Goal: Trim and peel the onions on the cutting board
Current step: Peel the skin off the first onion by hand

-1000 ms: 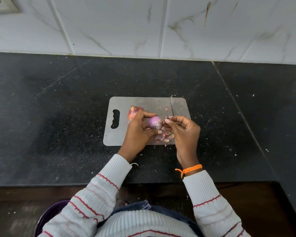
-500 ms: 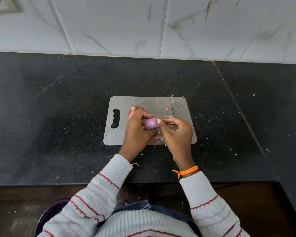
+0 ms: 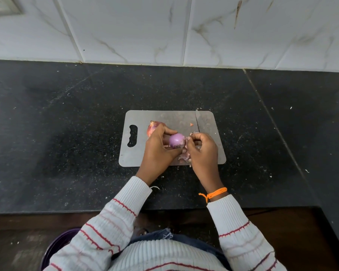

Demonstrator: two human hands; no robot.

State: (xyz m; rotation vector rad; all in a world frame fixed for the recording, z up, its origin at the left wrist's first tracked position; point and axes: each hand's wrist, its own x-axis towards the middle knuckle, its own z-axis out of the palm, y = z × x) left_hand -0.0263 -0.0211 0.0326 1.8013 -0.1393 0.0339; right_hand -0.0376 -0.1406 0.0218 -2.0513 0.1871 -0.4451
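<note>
The dark speckled surface (image 3: 67, 143) fills most of the view, backed by white marbled wall tiles (image 3: 125, 26), with an outlet plate (image 3: 2, 6) cut off at the upper left corner. On the surface lies a grey cutting board (image 3: 172, 118) with a handle slot at its left end; its near middle is hidden by the hands. A purple round container (image 3: 55, 245) at the bottom edge is mostly cut off by a striped sleeve. The left hand (image 3: 157, 151) holds the peeled onion (image 3: 177, 140) just above the board, its grip curled round it with thumb below and fingers over the top. The right hand (image 3: 203, 151) touches the onion's right side, fingertips pinched on what looks like a bit of skin (too small to tell for sure). An unpeeled onion (image 3: 153, 127) rests on the board, half hidden behind the left hand. A knife blade (image 3: 198, 120) lies on the board; its handle end is hidden behind the right hand. Loose peels (image 3: 184, 156) lie between the hands.
</note>
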